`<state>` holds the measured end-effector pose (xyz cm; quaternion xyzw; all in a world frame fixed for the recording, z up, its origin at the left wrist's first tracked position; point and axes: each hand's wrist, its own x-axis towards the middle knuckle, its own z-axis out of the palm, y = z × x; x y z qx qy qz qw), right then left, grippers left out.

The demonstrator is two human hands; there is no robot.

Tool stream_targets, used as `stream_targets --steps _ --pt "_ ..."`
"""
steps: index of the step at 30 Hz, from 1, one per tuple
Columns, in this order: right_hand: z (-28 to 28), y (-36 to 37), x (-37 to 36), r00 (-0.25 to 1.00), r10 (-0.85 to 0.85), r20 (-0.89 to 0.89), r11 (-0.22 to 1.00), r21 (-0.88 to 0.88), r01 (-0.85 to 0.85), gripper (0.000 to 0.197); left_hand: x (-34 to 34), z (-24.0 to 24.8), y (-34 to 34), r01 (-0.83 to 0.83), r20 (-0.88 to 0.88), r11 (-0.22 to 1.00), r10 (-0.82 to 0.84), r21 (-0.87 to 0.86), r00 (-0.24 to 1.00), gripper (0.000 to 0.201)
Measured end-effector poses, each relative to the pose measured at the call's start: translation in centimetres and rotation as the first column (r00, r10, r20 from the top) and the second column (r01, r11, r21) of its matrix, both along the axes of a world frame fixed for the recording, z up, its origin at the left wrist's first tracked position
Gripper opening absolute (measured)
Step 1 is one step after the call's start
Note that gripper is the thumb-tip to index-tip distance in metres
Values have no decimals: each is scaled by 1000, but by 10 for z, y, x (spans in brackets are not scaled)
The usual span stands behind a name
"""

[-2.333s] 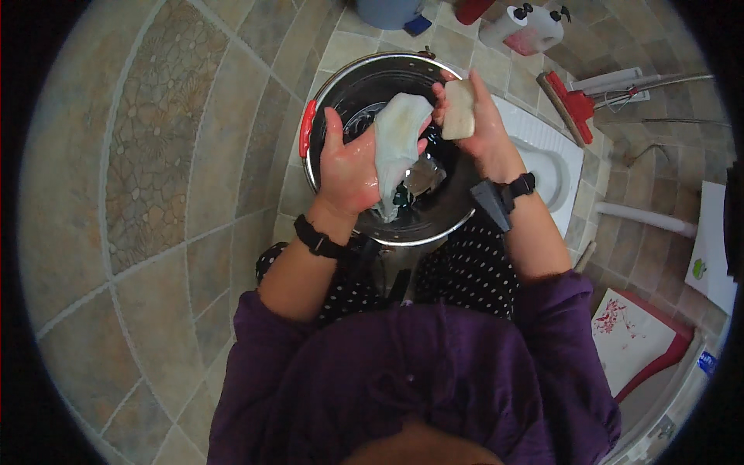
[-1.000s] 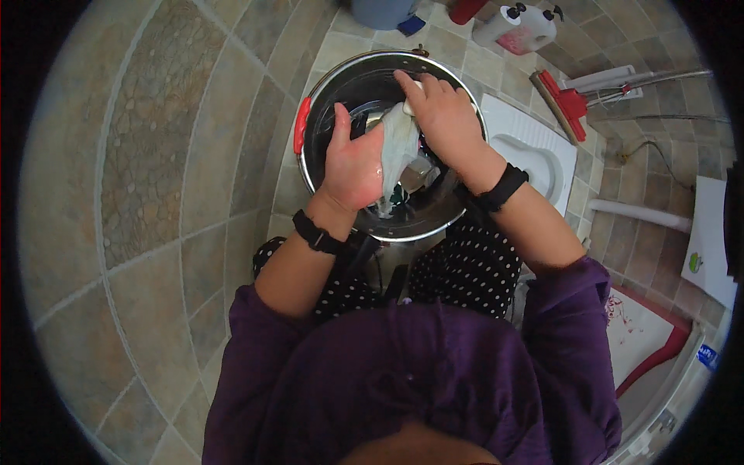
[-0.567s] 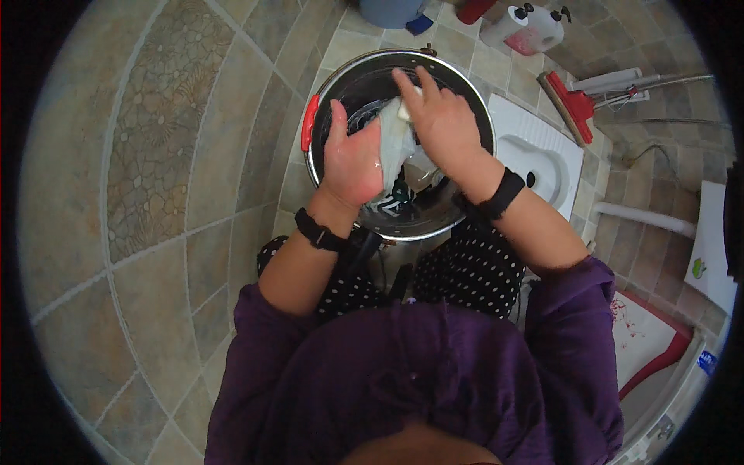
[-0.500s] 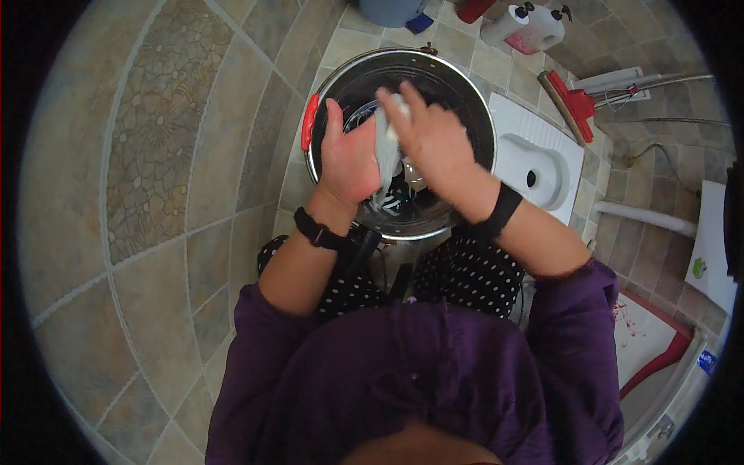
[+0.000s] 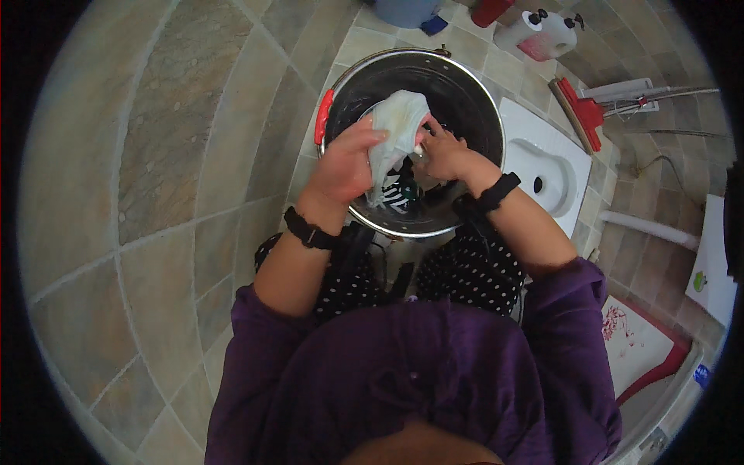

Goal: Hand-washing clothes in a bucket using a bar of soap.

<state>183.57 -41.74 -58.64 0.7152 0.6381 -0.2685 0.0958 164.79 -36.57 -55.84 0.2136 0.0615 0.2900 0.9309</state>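
Note:
Inside a large round metal pot (image 5: 465, 101) with a red-covered handle (image 5: 323, 116), a pale wet cloth (image 5: 399, 116) is spread between my hands. My left hand (image 5: 342, 164) is closed on the cloth's left side, its thumb lying over the front. My right hand (image 5: 456, 157) is at the cloth's right edge with its fingers bent against it; some fingertips are hidden. Below the cloth, dark fabric with white stripes (image 5: 395, 198) lies in the pot. What else is in the bottom is hidden.
A white squat toilet (image 5: 542, 167) is set in the floor right of the pot. Behind it are a red squeegee (image 5: 581, 108), white pump bottles (image 5: 542, 37), a blue bucket (image 5: 407, 9) and a red container (image 5: 490, 11). A tiled wall (image 5: 178, 132) rises on the left.
The cloth was bunched between my hands with the right hand blurred over it; now it is opened out wider. My right hand has lowered to its right edge. The view has shifted slightly.

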Motion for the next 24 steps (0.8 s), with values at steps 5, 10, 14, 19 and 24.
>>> stream_targets --steps 5,10,14,19,24 --pt "22 25 24 659 -133 -740 898 192 397 36 0 3 2 59 -144 989 -40 132 989 58" --pt "73 34 3 444 -280 -851 949 -175 263 53 4 9 6 169 -221 971 -130 169 966 50" --pt "79 36 18 509 -301 -806 941 -166 294 48 5 13 11 186 -417 957 -79 223 905 34" --pt "89 27 24 178 -430 -885 800 -281 531 37 5 5 19 302 -776 817 253 491 578 27" --pt "70 23 17 467 -317 -826 811 19 585 31 36 -6 5 -315 -544 933 357 172 759 32"
